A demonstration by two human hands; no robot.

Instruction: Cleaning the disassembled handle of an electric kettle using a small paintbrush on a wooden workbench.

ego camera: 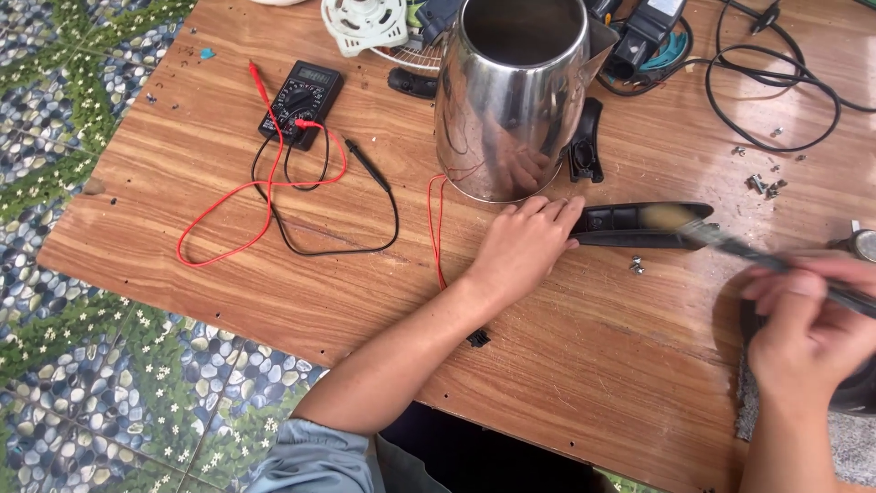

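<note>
A black curved plastic handle piece (639,225) lies on the wooden table (274,292) in front of a shiny steel kettle body (507,96). My left hand (525,246) rests flat on the table, its fingertips pressing the handle piece's left end. My right hand (808,324) grips a thin dark-handled brush (730,245), whose pale bristles touch the handle piece's right part. A red wire (435,228) runs from under the kettle past my left wrist.
A black multimeter (301,99) with red and black leads lies at the left. Another black plastic part (584,141) sits beside the kettle. Loose screws (763,185), black cables (776,91) and a white plastic part (365,23) lie at the back. A small black piece (478,339) lies near my forearm.
</note>
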